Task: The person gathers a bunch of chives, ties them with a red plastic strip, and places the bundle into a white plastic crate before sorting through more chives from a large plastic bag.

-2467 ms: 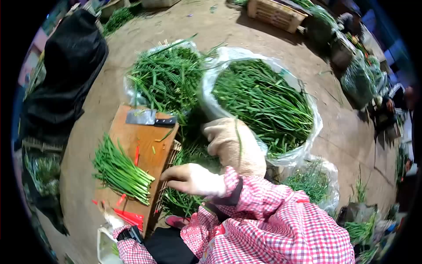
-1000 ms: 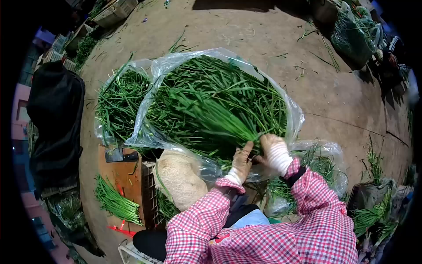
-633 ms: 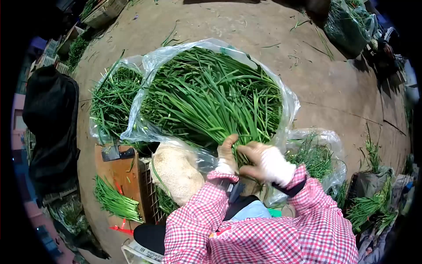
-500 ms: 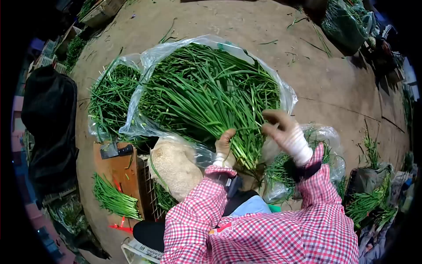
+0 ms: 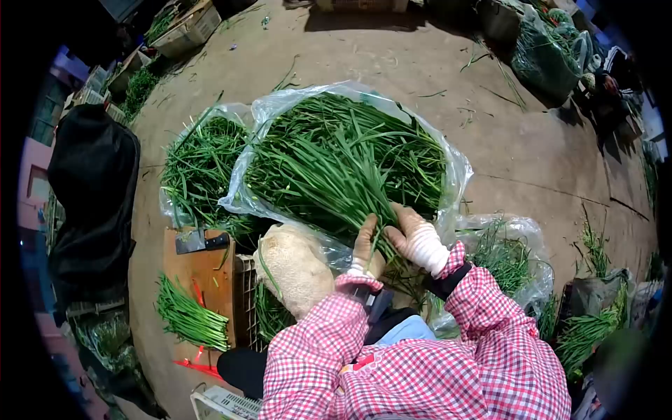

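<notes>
A thick bunch of garlic chives (image 5: 350,171) fans out over a large clear plastic bag (image 5: 458,168), which is full of more loose chives. My left hand (image 5: 365,243) is closed around the lower stems, thumb on top. Beside it, my right hand (image 5: 414,234) grips the same bunch from the right, its fingers partly hidden behind the leaves. Both hands wear tan gloves, and white wrapping circles the wrists. The stem ends below my hands are partly covered.
At the left, a wooden board (image 5: 180,262) carries a cleaver (image 5: 201,242) and a trimmed chive bundle (image 5: 192,315) near red ties (image 5: 199,365). A pale sack (image 5: 294,269) stands close to my left forearm. More chives fill a right-hand bag (image 5: 500,252). Black cloth (image 5: 91,182) hangs far left.
My right hand, raised with its fingers apart before, has come down and left onto the bunch beside my left hand. The view has shifted, so the bags appear slightly lower.
</notes>
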`<state>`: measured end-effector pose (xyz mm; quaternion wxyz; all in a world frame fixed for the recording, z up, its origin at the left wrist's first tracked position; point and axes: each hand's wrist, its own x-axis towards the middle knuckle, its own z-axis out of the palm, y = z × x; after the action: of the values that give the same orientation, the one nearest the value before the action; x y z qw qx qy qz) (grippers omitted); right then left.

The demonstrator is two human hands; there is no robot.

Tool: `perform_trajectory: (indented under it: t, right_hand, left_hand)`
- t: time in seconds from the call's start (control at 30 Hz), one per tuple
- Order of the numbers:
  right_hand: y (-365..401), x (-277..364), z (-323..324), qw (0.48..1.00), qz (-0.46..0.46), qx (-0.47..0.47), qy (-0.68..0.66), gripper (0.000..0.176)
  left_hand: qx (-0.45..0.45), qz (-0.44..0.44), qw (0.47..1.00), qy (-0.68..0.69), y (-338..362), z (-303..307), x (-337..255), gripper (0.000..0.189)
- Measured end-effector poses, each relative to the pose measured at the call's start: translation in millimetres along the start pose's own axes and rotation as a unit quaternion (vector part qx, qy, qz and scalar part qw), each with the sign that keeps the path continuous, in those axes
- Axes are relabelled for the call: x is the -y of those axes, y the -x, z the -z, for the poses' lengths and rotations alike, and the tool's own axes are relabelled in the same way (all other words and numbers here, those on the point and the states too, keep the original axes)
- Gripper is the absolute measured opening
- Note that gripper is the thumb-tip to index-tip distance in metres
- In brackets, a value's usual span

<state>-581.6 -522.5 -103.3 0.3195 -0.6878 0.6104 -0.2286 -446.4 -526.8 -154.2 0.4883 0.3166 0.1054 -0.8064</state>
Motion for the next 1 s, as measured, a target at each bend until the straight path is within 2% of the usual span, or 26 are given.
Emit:
perform_trajectory:
  t: [0.03, 0.1, 0.17, 0.2, 0.23, 0.3, 0.33, 0.37, 0.43, 0.5, 0.53, 0.57, 0.6, 0.63, 0.7, 0.73, 0.77, 0.83, 0.87, 0.9, 0.93, 0.97, 1.0]
  right_hand:
    - [2, -2, -1, 1.000, -0.005, -0.016, -0.009, 0.055]
    - [3, 18, 5, 0.998, -0.005, -0.002, 0.056, 0.053]
    - [15, 47, 3, 0.988, 0.045, 0.030, 0.148, 0.047]
    - [18, 53, 0, 0.984, 0.084, 0.000, 0.157, 0.043]
    - [24, 61, 0, 0.983, 0.104, -0.014, 0.149, 0.042]
    - [29, 67, -12, 0.974, 0.121, 0.006, 0.190, 0.042]
    - [36, 72, -9, 0.975, 0.148, -0.004, 0.165, 0.043]
    - [39, 79, -9, 0.973, 0.176, -0.016, 0.151, 0.047]
    - [47, 92, -2, 0.973, 0.185, 0.013, 0.136, 0.055]
    - [56, 99, 21, 0.965, 0.229, 0.058, 0.115, 0.062]
    - [57, 99, 41, 0.973, 0.200, 0.116, 0.014, 0.064]
    - [58, 86, 45, 0.977, 0.185, 0.091, -0.055, 0.057]
    - [60, 86, 56, 0.970, 0.068, 0.086, -0.216, 0.052]
    - [60, 87, 66, 0.925, -0.052, 0.077, -0.369, 0.048]
    - [44, 54, 63, 0.916, -0.068, -0.013, -0.395, 0.042]
    - [37, 36, 59, 0.895, -0.107, -0.007, -0.432, 0.043]
    - [33, 25, 52, 0.892, -0.123, 0.018, -0.434, 0.048]
    - [31, 23, 39, 0.860, -0.161, 0.124, -0.468, 0.055]
    - [32, 35, 37, 0.870, -0.110, 0.171, -0.450, 0.060]
    - [33, 51, 34, 0.869, -0.100, 0.177, -0.452, 0.062]
    - [30, 56, 28, 0.864, -0.070, 0.197, -0.458, 0.068]
    - [24, 58, 22, 0.858, -0.039, 0.216, -0.464, 0.074]
    - [17, 62, 26, 0.849, -0.058, 0.256, -0.459, 0.070]
  left_hand:
    - [0.169, 0.068, 0.983, -0.009, -18, 39, -1, 0.036]
    - [0.150, 0.018, 0.988, -0.033, -5, 33, -2, 0.044]
    - [0.038, -0.040, 0.995, -0.086, 38, -1, 3, 0.052]
    - [0.067, -0.020, 0.996, -0.056, 38, -1, -1, 0.055]
    - [0.051, -0.029, 0.997, -0.045, 44, 0, 0, 0.042]
    - [0.185, 0.022, 0.981, 0.053, 35, 19, -12, 0.033]
    - [0.133, 0.007, 0.991, 0.032, 38, 24, -16, 0.023]
    - [0.144, -0.062, 0.986, 0.063, 46, 24, -9, 0.026]
    - [0.251, 0.064, 0.964, 0.053, 31, 44, -22, 0.032]
    - [0.125, 0.015, 0.992, -0.010, 60, 13, -32, 0.025]
    - [0.110, 0.065, 0.992, -0.016, 71, 2, -41, 0.028]
    - [0.102, 0.044, 0.994, -0.011, 66, 7, -40, 0.035]
    - [0.121, 0.041, 0.992, 0.008, 73, -2, -39, 0.039]
    - [0.138, 0.037, 0.989, 0.028, 81, -11, -39, 0.043]
    - [0.182, 0.074, 0.979, 0.049, 87, -16, -40, 0.048]
    - [0.190, 0.074, 0.978, 0.053, 86, -10, -41, 0.048]
    - [0.199, 0.071, 0.976, 0.059, 86, -7, -44, 0.049]
    - [0.163, 0.068, 0.984, 0.014, 114, -33, -51, 0.047]
    - [0.176, 0.057, 0.983, -0.005, 116, -32, -53, 0.046]
    - [0.189, 0.044, 0.981, -0.025, 119, -29, -54, 0.045]
    - [0.131, 0.020, 0.990, -0.046, 120, -24, -56, 0.045]
    - [0.132, -0.024, 0.988, -0.082, 129, -31, -60, 0.046]
    - [0.123, -0.029, 0.988, -0.089, 141, -46, -65, 0.046]
